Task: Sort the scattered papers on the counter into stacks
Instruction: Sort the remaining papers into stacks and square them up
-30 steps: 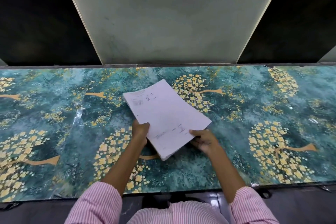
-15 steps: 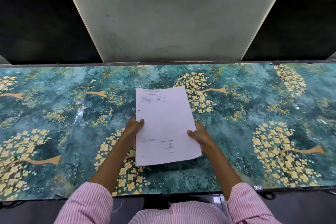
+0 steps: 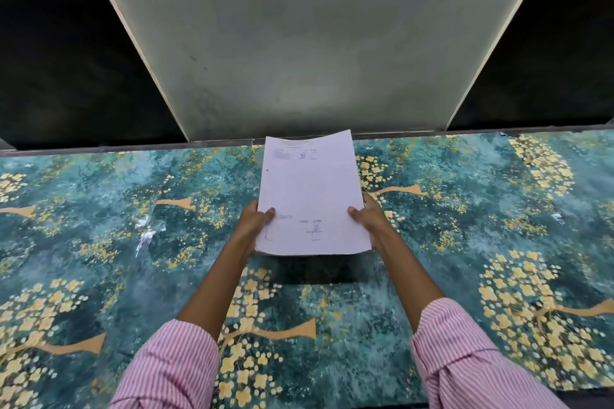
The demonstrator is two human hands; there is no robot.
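Both hands, left hand (image 3: 254, 221) and right hand (image 3: 368, 219), grip one gathered stack of papers (image 3: 310, 196), lifted over the counter (image 3: 99, 242) near its far edge. No loose sheets visible; setting down looks left.

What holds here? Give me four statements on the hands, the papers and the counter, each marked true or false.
1. Both hands grip the paper stack. True: the left hand holds its left edge, the right hand its right edge.
2. The stack lies flat on the counter. False: it is lifted, casting a shadow below.
3. The top sheet is blank. False: it carries faint print and a signature.
4. The sleeves are pink-striped. True.
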